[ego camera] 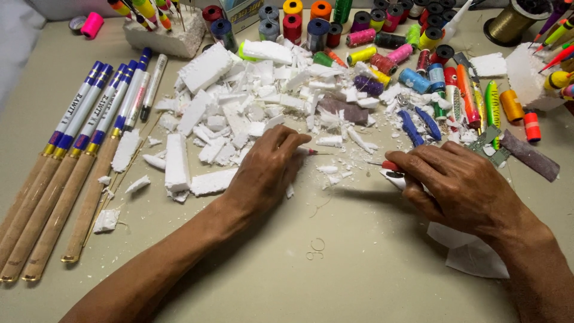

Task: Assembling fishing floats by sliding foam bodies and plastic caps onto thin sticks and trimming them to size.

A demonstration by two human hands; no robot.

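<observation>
Foam scraps lie mid-table. Rods lie to their left. Thread spools stand behind, lures to the right.

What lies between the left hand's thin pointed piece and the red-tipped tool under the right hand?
Only small white foam crumbs on the table. The left hand grips the thin pointed piece, its tip pointing toward the right hand and its red-tipped tool. Nothing larger sits in that gap.

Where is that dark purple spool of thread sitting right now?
In the head view, the dark purple spool lies on its side above and between the two hands, at the right edge of the white foam scraps, just left of a blue spool.
</observation>
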